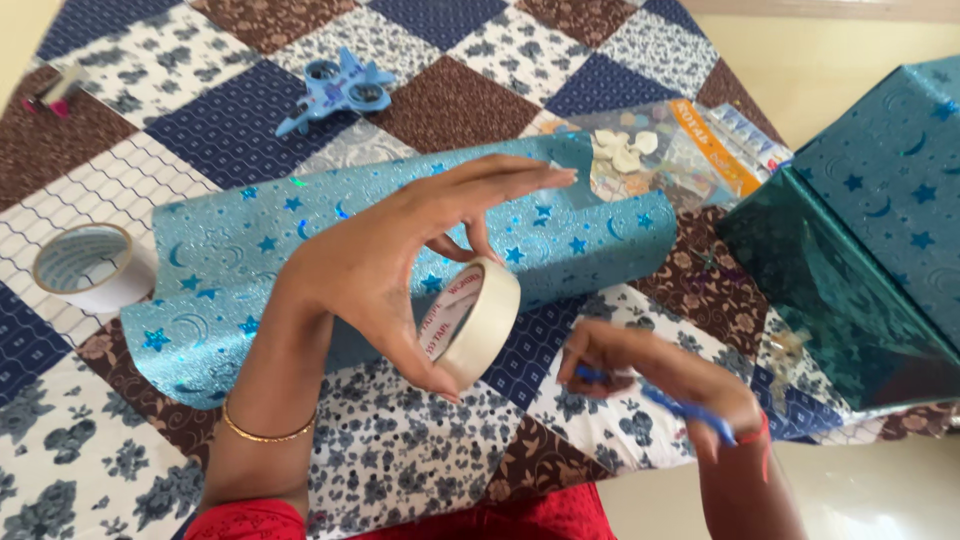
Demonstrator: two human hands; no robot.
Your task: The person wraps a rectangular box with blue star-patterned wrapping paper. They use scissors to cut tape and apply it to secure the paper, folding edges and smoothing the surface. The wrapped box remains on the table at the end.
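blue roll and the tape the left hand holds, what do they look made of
Blue roll: seemingly glossy foil or glitter wrapping paper; it glints and bears shiny stars and moons. Tape roll in left hand: probably clear plastic tape on a cardboard core, pale and slightly sheeny.

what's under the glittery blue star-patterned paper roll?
The glittery blue star-patterned paper roll lies on the patchwork quilt. Anything beneath it is covered. The left hand hides part of it.

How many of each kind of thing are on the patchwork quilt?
Tape rolls: 2, one in the left hand, one lying on the quilt
Blue sparkly paper rolls: 1
Wrapped boxes: 1
Blue toy planes: 1
Sticker packets: 1
Blue scissors: 1, in the right hand
Total: 7
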